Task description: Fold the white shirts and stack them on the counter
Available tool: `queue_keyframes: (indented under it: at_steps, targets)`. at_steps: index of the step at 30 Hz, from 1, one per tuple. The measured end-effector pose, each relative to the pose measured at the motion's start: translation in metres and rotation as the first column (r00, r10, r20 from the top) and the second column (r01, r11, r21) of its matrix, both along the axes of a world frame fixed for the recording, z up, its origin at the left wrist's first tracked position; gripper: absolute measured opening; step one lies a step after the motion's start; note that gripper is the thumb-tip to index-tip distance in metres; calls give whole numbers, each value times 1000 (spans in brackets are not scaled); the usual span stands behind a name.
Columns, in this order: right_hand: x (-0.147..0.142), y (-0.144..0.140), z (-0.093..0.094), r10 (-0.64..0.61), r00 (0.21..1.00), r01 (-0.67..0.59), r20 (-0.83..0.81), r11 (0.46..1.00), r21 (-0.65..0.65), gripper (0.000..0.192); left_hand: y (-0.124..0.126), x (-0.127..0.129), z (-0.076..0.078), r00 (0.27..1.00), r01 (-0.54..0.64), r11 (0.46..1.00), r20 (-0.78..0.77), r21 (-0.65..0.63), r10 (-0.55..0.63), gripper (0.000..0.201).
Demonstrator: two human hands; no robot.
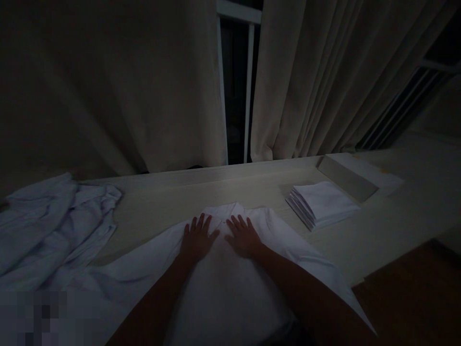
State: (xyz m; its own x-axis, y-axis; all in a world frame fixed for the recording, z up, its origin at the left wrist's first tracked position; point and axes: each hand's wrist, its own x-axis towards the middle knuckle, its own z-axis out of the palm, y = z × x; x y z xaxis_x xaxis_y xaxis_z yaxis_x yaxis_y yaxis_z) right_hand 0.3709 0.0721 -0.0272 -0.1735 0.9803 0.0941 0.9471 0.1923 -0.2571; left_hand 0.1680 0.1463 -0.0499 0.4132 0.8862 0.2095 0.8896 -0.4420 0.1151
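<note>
We smooth the white shirt (pixel 230 283) flat at the desk's (pixel 173 192) near edge.
Our left hand (pixel 197 240) and right hand (pixel 244 238) press below the collar, fingers spread; folding the sides inward seems due next.

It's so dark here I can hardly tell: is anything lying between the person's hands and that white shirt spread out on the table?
Nothing visible does. The left hand and right hand both lie flat on the white shirt, side by side just below its collar, fingers spread.
</note>
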Motion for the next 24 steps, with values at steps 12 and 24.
queue_keyframes:
  at_steps: [12,24]
  targets:
    - [7,23,4,-73,993,83,-96,991,108,57,-12,-6,-2,988,-157,986,-5,46,158,80]
    - [14,64,-13,-61,998,61,-4,995,82,59,-11,-5,-1,974,-224,971,49,82,221,65]
